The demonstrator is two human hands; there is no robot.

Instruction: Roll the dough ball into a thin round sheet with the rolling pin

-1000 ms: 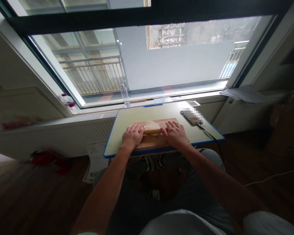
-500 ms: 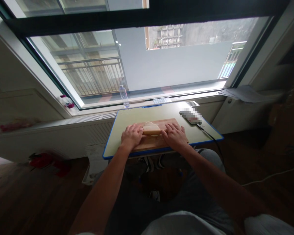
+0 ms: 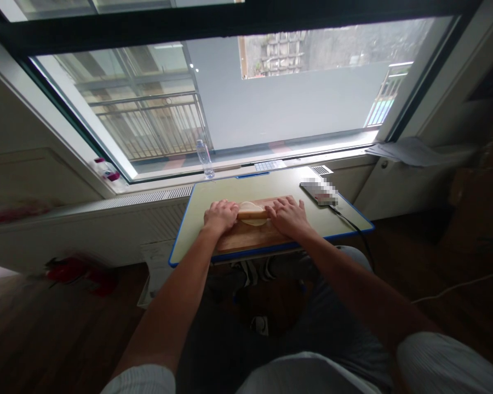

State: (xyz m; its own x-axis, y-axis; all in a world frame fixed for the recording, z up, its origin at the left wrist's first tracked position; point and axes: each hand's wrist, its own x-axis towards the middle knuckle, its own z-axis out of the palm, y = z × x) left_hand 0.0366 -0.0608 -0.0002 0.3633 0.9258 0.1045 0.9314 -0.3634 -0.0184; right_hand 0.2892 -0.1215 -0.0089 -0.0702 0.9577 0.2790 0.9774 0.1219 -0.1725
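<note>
A wooden rolling pin (image 3: 252,215) lies across a pale, round, flattened piece of dough (image 3: 254,222). My left hand (image 3: 222,215) is closed over the pin's left end, and my right hand (image 3: 288,217) is closed over its right end. Dough shows on both the far and the near side of the pin. Beneath it is a wooden cutting board (image 3: 246,239), near the front edge of a small pale-green table (image 3: 197,224) with a blue rim. The pin's two ends are hidden under my hands.
Right of the board, a dark phone (image 3: 312,191), partly blurred out, trails a black cable (image 3: 349,219) over the table edge. On the windowsill are a clear plastic bottle (image 3: 205,160) and papers (image 3: 402,150). A red fire extinguisher (image 3: 80,273) is on the floor at left.
Both hands have pushed the rolling pin away from me across the dough, so more dough now shows on the near side. The view has shifted slightly.
</note>
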